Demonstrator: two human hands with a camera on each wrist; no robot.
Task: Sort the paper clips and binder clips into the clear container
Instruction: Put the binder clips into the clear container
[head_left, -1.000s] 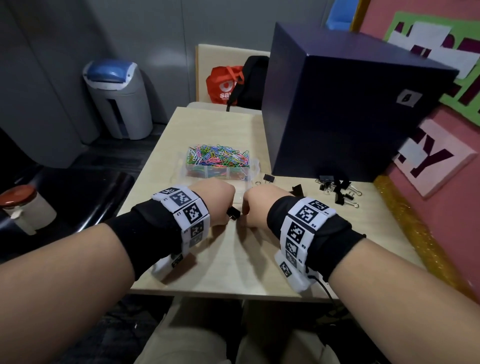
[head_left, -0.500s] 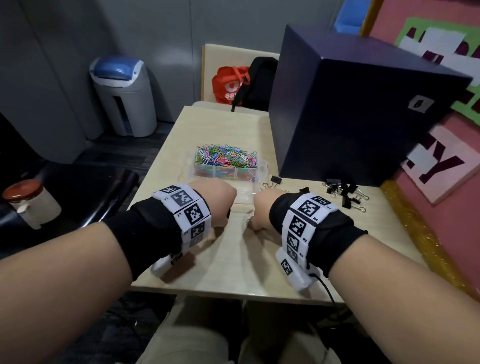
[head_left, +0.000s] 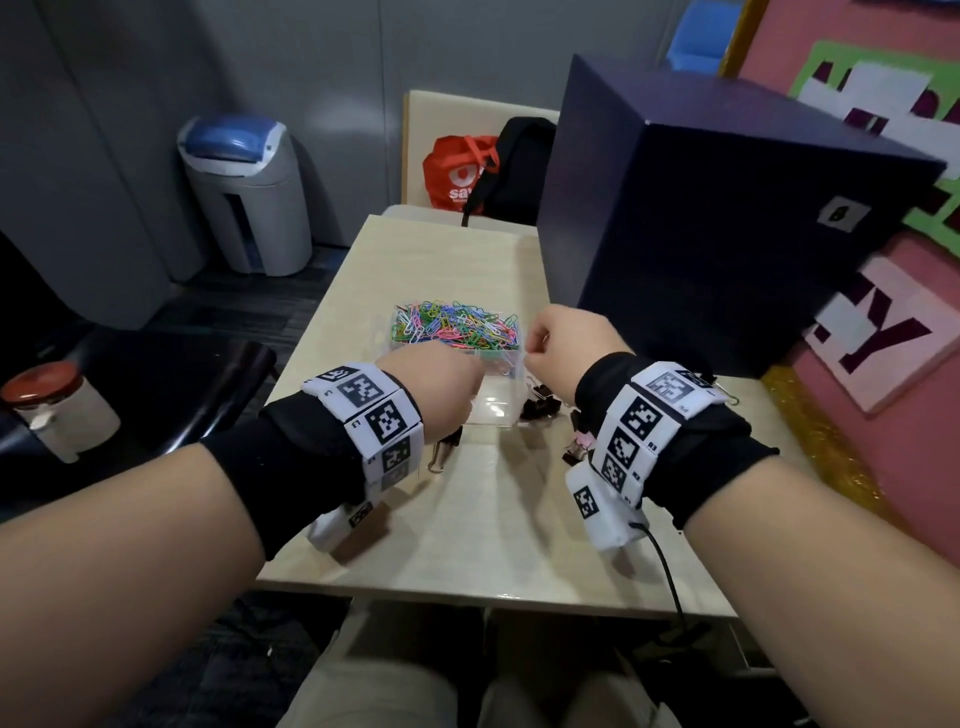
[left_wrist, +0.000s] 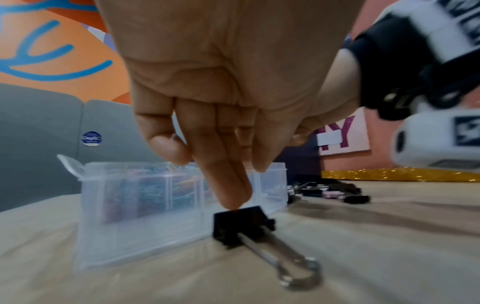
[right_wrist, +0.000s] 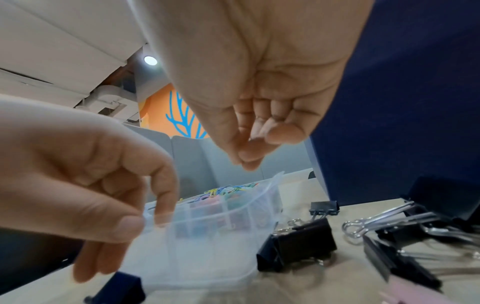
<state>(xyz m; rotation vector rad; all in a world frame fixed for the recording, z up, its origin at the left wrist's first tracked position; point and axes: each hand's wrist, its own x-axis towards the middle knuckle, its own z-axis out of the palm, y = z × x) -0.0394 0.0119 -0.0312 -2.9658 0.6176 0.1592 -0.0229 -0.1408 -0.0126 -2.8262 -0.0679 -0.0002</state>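
Note:
The clear container (head_left: 493, 422) stands mid-table, its far compartments heaped with coloured paper clips (head_left: 457, 327). My left hand (head_left: 441, 384) is at its near left corner. In the right wrist view the left hand (right_wrist: 145, 205) pinches the container (right_wrist: 207, 236) rim between thumb and index finger. A lower fingertip (left_wrist: 231, 197) touches a black binder clip (left_wrist: 241, 224) standing on the table beside the container (left_wrist: 130, 205). My right hand (head_left: 561, 338) hovers over the container's right side, fingertips gathered against the thumb (right_wrist: 249, 156), nothing showing between them.
More black binder clips (head_left: 540, 408) and a pink one (head_left: 584, 441) lie right of the container. A large dark blue box (head_left: 701, 234) fills the table's back right. A bin (head_left: 249, 192), a red bag (head_left: 457, 176) and a jar (head_left: 57, 410) stand off the table (head_left: 467, 530).
My left hand has let go of the black binder clip, which now sits on the table. Both hands moved forward to the container, and the right hand rose above it.

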